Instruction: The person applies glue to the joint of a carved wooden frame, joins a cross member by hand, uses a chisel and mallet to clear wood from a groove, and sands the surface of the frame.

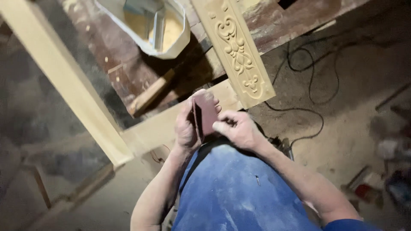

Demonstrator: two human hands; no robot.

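sandpaper (206, 114), reddish-brown, folded, held between left hand (187, 128) and right hand (238, 128)

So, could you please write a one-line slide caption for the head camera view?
Both hands, left hand and right hand, hold a folded reddish-brown sandpaper sheet beside a carved wooden panel.
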